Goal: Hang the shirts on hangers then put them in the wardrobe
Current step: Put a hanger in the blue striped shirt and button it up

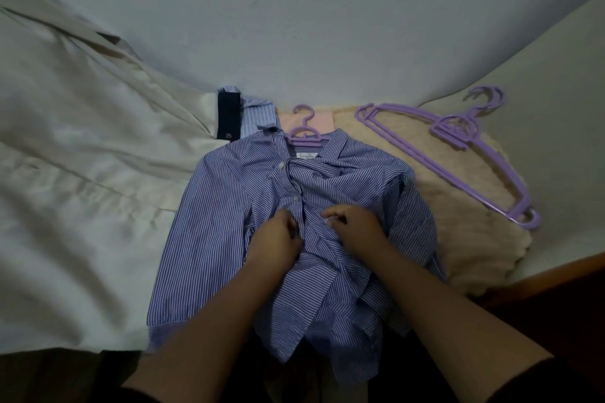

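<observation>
We pinch the striped shirt (229, 206) placket with left hand (278, 239) and right hand (355, 227), likely buttoning it. Its hanger (302, 136) already sits in the collar, so it stays on

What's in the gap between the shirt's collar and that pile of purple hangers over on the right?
In the head view, only fuzzy cream blanket lies between the striped shirt collar and the spare purple hangers; nothing rests on that stretch.
</observation>
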### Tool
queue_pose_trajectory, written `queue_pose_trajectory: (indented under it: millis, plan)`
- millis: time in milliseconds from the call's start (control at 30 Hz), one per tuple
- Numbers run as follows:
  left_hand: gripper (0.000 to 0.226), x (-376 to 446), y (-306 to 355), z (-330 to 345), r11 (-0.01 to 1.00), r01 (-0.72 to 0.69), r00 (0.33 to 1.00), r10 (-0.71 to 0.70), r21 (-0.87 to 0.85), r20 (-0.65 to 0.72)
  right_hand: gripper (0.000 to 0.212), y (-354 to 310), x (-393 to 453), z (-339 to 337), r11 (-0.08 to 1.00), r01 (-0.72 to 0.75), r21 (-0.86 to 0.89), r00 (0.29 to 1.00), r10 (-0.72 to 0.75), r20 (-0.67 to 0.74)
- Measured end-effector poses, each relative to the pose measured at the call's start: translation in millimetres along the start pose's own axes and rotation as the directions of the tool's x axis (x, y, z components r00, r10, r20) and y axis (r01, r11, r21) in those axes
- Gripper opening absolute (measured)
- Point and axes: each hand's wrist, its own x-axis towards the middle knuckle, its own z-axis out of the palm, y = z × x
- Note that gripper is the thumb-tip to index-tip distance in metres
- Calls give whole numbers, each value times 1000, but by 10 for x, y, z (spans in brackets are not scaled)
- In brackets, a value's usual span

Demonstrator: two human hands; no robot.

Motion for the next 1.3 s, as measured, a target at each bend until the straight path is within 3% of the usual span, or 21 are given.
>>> queue_pose_trajectory:
  millis: [167,400,567,700,833,1100,1300]
  plan:
    - [21,7,-67,30,994,-109,994,109,-26,16,26,-40,-22,-3,1000,5,-5,1000,-5,20]
    - [47,53,-52,-36,990,-113,990,120,-85,76,26,-72,-67,-25,1000,9,16,1000,-9,0]
    - [34,14,-13,-105,968,-123,992,115,-220,-49,23,-87,-104,-33,985,-38,170,998,47,-51]
    - [29,-60,40,-240,855,-114,993,84,-507,-81,22,-151,-171,-90,945,-31,326,997,54,-62]
    - [29,-112,132,-400,698,-49,998,53,-714,-17,25,-236,-271,-153,918,-8,396,999,27,-41]
    - [28,-288,305,-598,644,-37,993,107,-764,42,20,-385,-415,-206,866,-53,497,997,75,-23]
    - [27,-357,366,-613,497,60,992,67,-866,107,20,-437,-466,-186,824,-71,562,996,87,-2]
